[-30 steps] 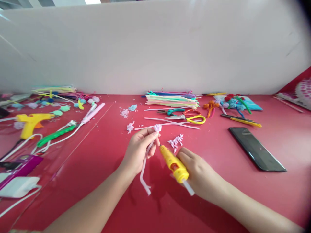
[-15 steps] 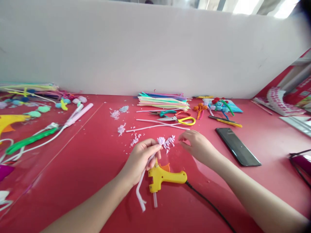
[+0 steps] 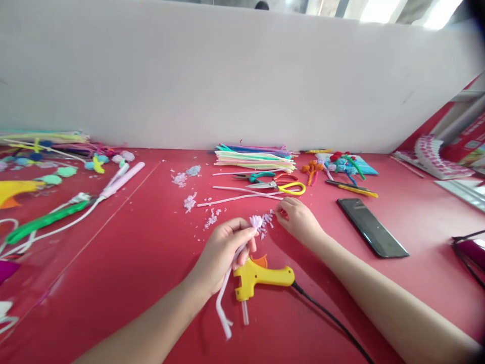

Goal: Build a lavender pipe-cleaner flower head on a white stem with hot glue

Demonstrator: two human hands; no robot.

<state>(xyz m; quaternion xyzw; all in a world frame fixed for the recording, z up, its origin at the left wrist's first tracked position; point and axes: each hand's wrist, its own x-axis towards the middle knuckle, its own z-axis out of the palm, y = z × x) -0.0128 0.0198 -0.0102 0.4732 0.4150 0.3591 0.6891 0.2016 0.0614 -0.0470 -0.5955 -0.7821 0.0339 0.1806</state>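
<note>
My left hand (image 3: 229, 247) is closed round a pale lilac pipe cleaner (image 3: 223, 308), whose lower end hangs bent below the palm. At the thumb tip, its top carries a fluffy lilac flower head (image 3: 256, 221) of small petal-like pieces. My right hand (image 3: 297, 217) is curled at the right edge of a little pile of cut lilac pieces (image 3: 267, 222), with thumb and forefinger close together. Whether a piece is between those fingertips is too small to make out. Below my left hand lies a yellow hot glue gun (image 3: 265, 277), its nozzle hidden behind the fingers.
Beyond the hands lie scissors (image 3: 291, 189), teal-handled pliers (image 3: 261, 176), loose lilac pipe cleaners (image 3: 238, 199) and a pipe cleaner bundle (image 3: 253, 159). A phone (image 3: 371, 227) rests at right. Lilac fluff (image 3: 189, 202) and a green-handled tool (image 3: 49, 222) are left. The glue gun's cord (image 3: 333, 321) runs beneath my right forearm.
My right hand has moved slightly left to the pile, its fingers closing. My left hand has shifted a little right with the pipe cleaner flower.
</note>
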